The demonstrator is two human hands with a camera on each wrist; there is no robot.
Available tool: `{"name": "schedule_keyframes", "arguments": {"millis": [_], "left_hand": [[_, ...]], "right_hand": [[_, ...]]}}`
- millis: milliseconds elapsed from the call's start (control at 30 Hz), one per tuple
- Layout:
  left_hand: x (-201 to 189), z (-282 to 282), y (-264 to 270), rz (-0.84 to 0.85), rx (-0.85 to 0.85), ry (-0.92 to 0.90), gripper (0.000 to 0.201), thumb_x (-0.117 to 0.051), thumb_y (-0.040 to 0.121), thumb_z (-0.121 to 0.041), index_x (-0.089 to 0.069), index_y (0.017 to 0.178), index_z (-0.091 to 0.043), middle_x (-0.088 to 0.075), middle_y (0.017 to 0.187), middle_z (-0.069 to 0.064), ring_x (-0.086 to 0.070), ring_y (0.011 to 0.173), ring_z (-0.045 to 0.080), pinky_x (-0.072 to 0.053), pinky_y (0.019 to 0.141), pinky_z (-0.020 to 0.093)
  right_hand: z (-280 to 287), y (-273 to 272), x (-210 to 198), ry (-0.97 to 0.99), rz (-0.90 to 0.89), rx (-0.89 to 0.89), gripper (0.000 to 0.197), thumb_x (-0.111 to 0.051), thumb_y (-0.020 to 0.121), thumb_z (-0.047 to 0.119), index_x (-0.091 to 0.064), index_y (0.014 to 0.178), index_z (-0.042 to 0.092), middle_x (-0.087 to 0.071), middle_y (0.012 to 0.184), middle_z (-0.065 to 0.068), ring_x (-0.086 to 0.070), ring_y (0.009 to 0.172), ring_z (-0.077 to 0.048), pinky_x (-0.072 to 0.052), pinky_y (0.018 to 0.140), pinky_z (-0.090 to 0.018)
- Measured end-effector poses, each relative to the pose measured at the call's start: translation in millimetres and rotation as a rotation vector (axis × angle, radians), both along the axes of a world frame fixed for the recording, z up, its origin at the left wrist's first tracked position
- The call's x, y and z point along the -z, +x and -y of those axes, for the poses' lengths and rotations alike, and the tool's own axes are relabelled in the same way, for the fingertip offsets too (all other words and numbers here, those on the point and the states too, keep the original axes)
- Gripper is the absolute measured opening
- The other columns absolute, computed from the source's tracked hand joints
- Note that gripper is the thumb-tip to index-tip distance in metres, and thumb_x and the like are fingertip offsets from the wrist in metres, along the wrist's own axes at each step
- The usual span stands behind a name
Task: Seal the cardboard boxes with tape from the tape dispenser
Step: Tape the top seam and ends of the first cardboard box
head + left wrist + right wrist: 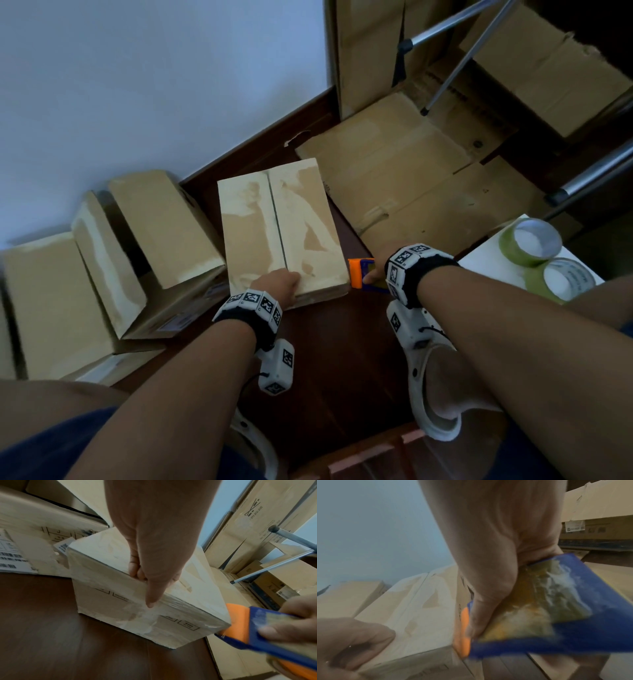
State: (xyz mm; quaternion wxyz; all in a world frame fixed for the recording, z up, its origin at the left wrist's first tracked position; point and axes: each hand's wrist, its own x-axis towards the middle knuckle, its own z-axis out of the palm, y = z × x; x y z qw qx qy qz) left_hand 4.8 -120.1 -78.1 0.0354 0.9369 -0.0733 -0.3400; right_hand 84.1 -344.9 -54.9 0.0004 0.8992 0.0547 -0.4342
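Observation:
A closed cardboard box (281,233) with torn pale patches lies on the dark floor, its two top flaps meeting in a centre seam. My left hand (279,286) grips its near top edge, fingers curled on top and thumb (150,599) down the front face of the box (120,608). My right hand (375,270) holds the blue and orange tape dispenser (359,274) against the box's near right corner. In the right wrist view the dispenser (556,608) is blurred, its orange end touching the box (419,608). The left wrist view shows the dispenser (248,626) at that corner.
Several other cardboard boxes (164,229) lean against the wall at the left. Flattened cardboard (411,178) covers the floor behind. Two green tape rolls (534,243) sit on a white surface at the right. Metal tripod legs (455,65) stand at the back right. My sandalled foot (442,387) is near.

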Motion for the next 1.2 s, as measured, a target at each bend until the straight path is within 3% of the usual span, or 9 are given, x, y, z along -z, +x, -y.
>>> {"name": "schedule_keyframes", "arguments": {"millis": [100, 233, 367, 500, 633, 833, 900, 1000, 1200], "left_hand": [[4.7, -1.4, -2.1, 0.013, 0.001, -0.025, 0.012, -0.051, 0.090, -0.012, -0.052, 0.101, -0.007, -0.055, 0.108, 0.014, -0.056, 0.097, 0.031, -0.046, 0.080, 0.036], [9.7, -8.0, 0.2, 0.019, 0.013, -0.072, 0.014, -0.054, 0.088, -0.010, -0.051, 0.101, -0.007, -0.054, 0.107, 0.014, -0.054, 0.098, 0.031, -0.042, 0.080, 0.034], [10.3, -13.7, 0.8, -0.018, 0.007, -0.125, 0.016, -0.059, 0.084, -0.012, -0.045, 0.090, -0.014, -0.049, 0.098, 0.011, -0.047, 0.084, 0.026, -0.037, 0.071, 0.030], [9.3, -18.8, -0.9, -0.032, -0.020, -0.205, 0.019, -0.055, 0.083, -0.006, -0.039, 0.083, -0.017, -0.043, 0.091, 0.006, -0.046, 0.081, 0.025, -0.035, 0.070, 0.030], [12.2, -24.3, -2.4, -0.047, -0.031, -0.288, 0.023, -0.057, 0.080, -0.002, -0.040, 0.084, -0.016, -0.041, 0.094, 0.006, -0.048, 0.083, 0.027, -0.040, 0.076, 0.034], [14.6, -29.4, -2.9, -0.041, -0.041, -0.345, 0.025, -0.057, 0.077, 0.004, -0.042, 0.083, -0.016, -0.041, 0.092, 0.005, -0.050, 0.085, 0.030, -0.038, 0.076, 0.031], [12.1, -28.0, -3.6, -0.039, -0.052, -0.346, 0.023, -0.056, 0.079, 0.004, -0.043, 0.084, -0.015, -0.042, 0.093, 0.005, -0.050, 0.087, 0.030, -0.037, 0.076, 0.029], [7.1, -26.1, -6.7, -0.002, -0.103, -0.358, 0.017, -0.055, 0.082, 0.001, -0.050, 0.086, -0.015, -0.045, 0.095, 0.007, -0.052, 0.091, 0.029, -0.038, 0.079, 0.028], [-5.7, -32.9, -24.4, 0.123, -0.312, -0.455, 0.012, -0.065, 0.086, -0.015, -0.066, 0.097, -0.010, -0.065, 0.102, 0.005, -0.060, 0.095, 0.019, -0.043, 0.078, 0.022]], "right_hand": [[-0.8, -7.3, 5.3, -0.017, 0.116, -0.006, 0.030, -0.054, 0.094, 0.042, -0.053, 0.096, 0.012, -0.044, 0.073, -0.006, -0.051, 0.086, -0.025, -0.048, 0.084, -0.035], [2.5, -1.3, 6.4, 0.118, 0.110, 0.179, 0.053, -0.047, 0.097, 0.046, -0.052, 0.130, 0.004, -0.054, 0.128, -0.018, -0.052, 0.117, -0.033, -0.040, 0.093, -0.037], [-19.1, 29.8, -19.1, 0.250, 0.479, 0.257, 0.052, -0.050, 0.093, 0.051, -0.051, 0.109, 0.001, -0.064, 0.097, -0.015, -0.060, 0.081, -0.033, -0.041, 0.062, -0.034], [-72.3, 29.4, -30.0, 0.388, 0.512, -0.038, 0.037, -0.049, 0.093, 0.026, -0.035, 0.120, 0.006, -0.057, 0.096, -0.014, -0.057, 0.083, -0.036, -0.047, 0.070, -0.043], [-107.8, 27.8, -24.7, 0.345, 0.435, -0.407, 0.035, -0.046, 0.091, 0.005, -0.037, 0.125, 0.006, -0.059, 0.113, -0.015, -0.054, 0.108, -0.035, -0.031, 0.104, -0.044], [-128.0, 33.1, -17.0, 0.320, 0.361, -0.516, 0.040, -0.056, 0.091, 0.029, -0.045, 0.125, 0.009, -0.055, 0.119, -0.013, -0.048, 0.113, -0.031, -0.035, 0.098, -0.040], [-122.3, 32.8, -26.3, 0.410, 0.399, -0.427, 0.043, -0.059, 0.091, 0.034, -0.049, 0.124, 0.008, -0.055, 0.121, -0.013, -0.052, 0.110, -0.030, -0.042, 0.094, -0.041], [-100.9, 25.3, -38.6, 0.676, 0.553, -0.154, 0.023, -0.055, 0.092, 0.013, -0.057, 0.114, 0.005, -0.057, 0.115, -0.012, -0.054, 0.104, -0.026, -0.044, 0.088, -0.036], [-63.8, 0.6, -30.5, 1.008, 0.320, 0.673, 0.041, -0.036, 0.076, -0.014, -0.063, 0.057, 0.011, -0.065, 0.057, -0.003, -0.062, 0.061, -0.023, -0.053, 0.067, -0.034]]}}
